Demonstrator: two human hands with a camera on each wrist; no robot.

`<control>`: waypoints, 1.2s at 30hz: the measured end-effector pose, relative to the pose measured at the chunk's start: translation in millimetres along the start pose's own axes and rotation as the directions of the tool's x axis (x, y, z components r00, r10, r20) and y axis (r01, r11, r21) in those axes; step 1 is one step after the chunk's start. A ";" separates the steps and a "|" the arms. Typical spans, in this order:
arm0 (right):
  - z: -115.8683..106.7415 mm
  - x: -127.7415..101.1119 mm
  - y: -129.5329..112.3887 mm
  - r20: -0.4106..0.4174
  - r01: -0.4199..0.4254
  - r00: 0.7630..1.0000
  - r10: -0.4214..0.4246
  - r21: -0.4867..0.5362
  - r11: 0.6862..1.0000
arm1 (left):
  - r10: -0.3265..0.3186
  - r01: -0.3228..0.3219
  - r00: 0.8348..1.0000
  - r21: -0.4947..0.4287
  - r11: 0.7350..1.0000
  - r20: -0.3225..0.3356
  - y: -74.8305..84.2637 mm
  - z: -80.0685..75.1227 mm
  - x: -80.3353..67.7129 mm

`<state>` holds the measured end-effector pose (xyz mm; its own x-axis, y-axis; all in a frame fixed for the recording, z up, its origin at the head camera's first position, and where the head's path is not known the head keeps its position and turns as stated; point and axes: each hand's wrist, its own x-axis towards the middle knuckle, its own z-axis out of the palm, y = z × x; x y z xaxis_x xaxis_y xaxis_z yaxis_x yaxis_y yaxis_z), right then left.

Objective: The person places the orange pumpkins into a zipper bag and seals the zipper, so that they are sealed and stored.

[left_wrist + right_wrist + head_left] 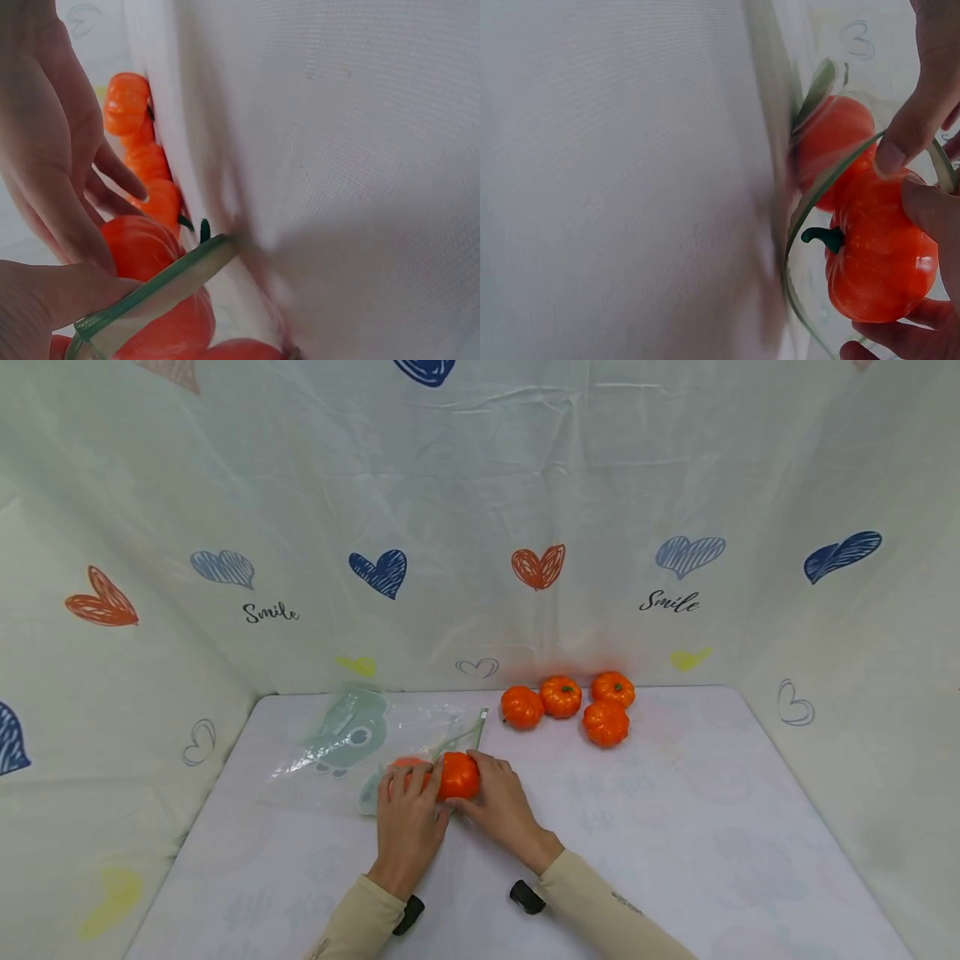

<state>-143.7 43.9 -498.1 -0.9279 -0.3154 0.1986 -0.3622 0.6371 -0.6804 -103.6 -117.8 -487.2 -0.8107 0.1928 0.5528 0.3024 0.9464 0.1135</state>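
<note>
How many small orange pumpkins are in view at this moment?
6: four pumpkins clustered at the table's back, one held at the bag's mouth, one inside the bag. More may be hidden.

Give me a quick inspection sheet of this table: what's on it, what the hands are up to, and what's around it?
Surface: pale table with faint prints.
Job's things: clear zip bag with a green rim lying flat; one small orange pumpkin at its mouth, another pumpkin already inside.
Clutter: four more pumpkins grouped at the far edge.
Grips: left hand pinches the bag's rim open; right hand holds the pumpkin at the opening.
Cables: nothing seen; a black wrist camera mount shows on each sleeve.
Surroundings: white heart-print cloth reading "Smile" on three sides.
</note>
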 end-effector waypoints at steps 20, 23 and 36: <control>13.9 13.3 4.4 0.088 0.021 0.996 -0.011 -0.115 0.993 | 0.008 -0.010 0.998 0.045 0.999 0.058 0.6 -2.3 -0.9; 11.8 11.0 7.0 0.066 0.015 0.998 -0.007 -0.124 0.992 | 0.000 -0.002 0.997 0.035 0.999 0.075 1.2 -3.7 -1.0; 16.7 7.6 9.4 -0.054 -0.010 0.999 0.001 -0.157 0.988 | 0.011 -0.015 0.997 0.058 0.998 0.071 1.0 -1.2 -1.3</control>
<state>-152.7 35.7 -514.8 -0.9318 -0.2763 0.2352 -0.3623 0.7424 -0.5635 -101.7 -117.4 -486.7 -0.8411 0.2210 0.4936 0.2851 0.9568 0.0575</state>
